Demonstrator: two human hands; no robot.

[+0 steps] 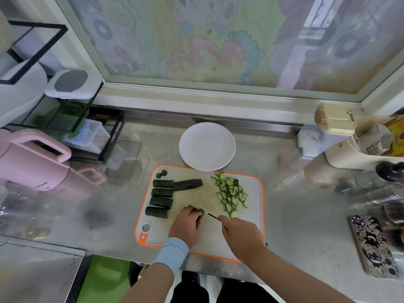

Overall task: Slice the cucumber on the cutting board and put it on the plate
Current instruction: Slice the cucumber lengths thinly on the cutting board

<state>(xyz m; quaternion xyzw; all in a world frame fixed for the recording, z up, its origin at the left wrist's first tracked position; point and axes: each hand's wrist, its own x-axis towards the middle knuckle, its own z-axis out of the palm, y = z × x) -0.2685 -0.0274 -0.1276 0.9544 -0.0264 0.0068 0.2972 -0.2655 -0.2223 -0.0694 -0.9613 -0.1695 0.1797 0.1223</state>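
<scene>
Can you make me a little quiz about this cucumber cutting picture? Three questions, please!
1. True or false: the white plate is empty.
2. Which hand holds the knife? A: the left. B: the right.
3. Fill the gap: the cut slices lie on the ____ side of the cutting board.

Key: 1 true. 2 B, the right hand. 3 right.

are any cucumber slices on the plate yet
No, the white plate is bare; the slices lie on the cutting board.
</scene>
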